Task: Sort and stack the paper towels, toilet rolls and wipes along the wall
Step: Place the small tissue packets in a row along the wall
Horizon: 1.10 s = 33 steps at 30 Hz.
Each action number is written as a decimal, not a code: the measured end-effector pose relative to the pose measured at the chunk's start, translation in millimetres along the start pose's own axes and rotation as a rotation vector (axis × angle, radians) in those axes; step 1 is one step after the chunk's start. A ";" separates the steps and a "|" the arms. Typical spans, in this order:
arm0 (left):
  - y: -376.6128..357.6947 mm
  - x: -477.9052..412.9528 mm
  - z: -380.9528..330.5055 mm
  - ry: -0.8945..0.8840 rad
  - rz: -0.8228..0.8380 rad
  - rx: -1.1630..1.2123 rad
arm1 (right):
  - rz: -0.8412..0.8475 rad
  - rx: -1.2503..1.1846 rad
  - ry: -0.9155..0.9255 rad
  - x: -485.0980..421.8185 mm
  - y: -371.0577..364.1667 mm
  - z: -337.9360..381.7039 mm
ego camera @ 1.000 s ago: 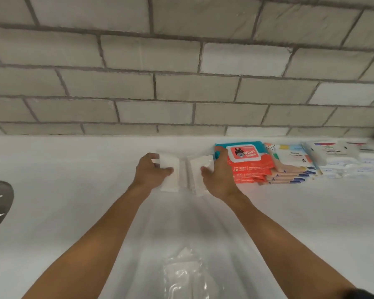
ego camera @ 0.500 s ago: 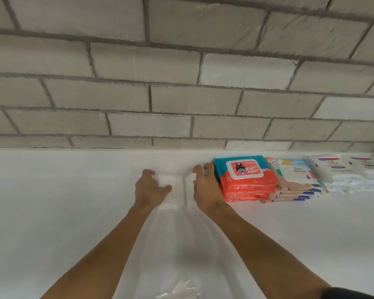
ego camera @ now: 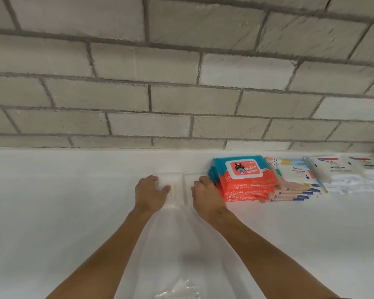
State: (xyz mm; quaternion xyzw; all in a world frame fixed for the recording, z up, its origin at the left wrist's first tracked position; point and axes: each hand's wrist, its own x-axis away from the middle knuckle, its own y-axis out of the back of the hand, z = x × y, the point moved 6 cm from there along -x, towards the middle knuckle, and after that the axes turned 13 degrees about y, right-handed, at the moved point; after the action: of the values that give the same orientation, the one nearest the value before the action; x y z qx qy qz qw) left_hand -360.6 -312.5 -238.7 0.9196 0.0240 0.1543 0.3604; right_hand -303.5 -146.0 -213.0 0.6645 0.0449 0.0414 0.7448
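Curled the fingers (ego camera: 152,178) of the left hand (ego camera: 150,194) round the left edge of a flat white pack in clear wrap (ego camera: 171,180), with the thumb laid across its top. Curled the fingers (ego camera: 201,180) of the right hand (ego camera: 205,196) likewise over the right side of a second flat white pack (ego camera: 188,180). Held the two packs side by side, low on the white surface (ego camera: 52,212) and near the foot of the grey brick wall (ego camera: 181,83). Could not tell whether the packs touched each other, nor whether they lay fully on the surface.

Trailed a clear plastic bag (ego camera: 175,238) from under the packs back between the forearms, crumpled at the near edge of the view.

Had, just beside the right hand, a stack of orange-and-teal baby wipes packs (ego camera: 246,184), lying flat near the wall. Found next to it, touching on the right, a stack of pastel-printed flat packs (ego camera: 294,180), and farther right, along the same wall, a row of white wipes packs with dark lettering (ego camera: 335,169). Made out little of the lettering there, blurred by the wide lens.
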 end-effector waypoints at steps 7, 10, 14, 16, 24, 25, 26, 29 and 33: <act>-3.5 0.8 -1.0 -0.008 -0.006 -0.029 | 0.020 0.025 0.034 6.2 1.0 -0.3; -2.5 1.4 -0.4 -0.006 0.002 -0.008 | -0.020 0.010 0.035 7.2 3.6 -1.3; 1.3 4.0 1.7 0.021 0.009 0.052 | -0.075 -0.076 0.037 10.0 7.1 1.0; 5.8 8.5 2.3 0.024 -0.004 0.067 | -0.124 -0.137 0.033 13.4 9.1 1.1; 27.4 63.1 12.7 -0.026 -0.044 0.143 | -0.283 -0.297 0.125 62.4 24.8 9.8; 28.4 73.7 13.0 -0.042 -0.037 0.142 | -0.292 -0.325 0.133 70.6 26.7 11.0; 29.4 84.7 12.9 -0.061 -0.031 0.138 | -0.298 -0.350 0.137 78.8 29.2 12.2; 30.5 115.4 14.8 -0.094 0.004 0.124 | -0.278 -0.397 0.128 101.6 36.1 17.9; 35.1 151.9 19.6 -0.115 0.043 0.088 | -0.203 -0.446 0.105 134.4 38.2 29.2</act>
State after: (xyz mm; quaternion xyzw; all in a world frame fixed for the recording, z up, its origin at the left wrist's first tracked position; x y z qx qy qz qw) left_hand -212.6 -327.7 -188.2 0.9422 -0.0096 0.1077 0.3172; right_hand -166.6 -154.2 -173.4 0.4727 0.1398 0.0095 0.8700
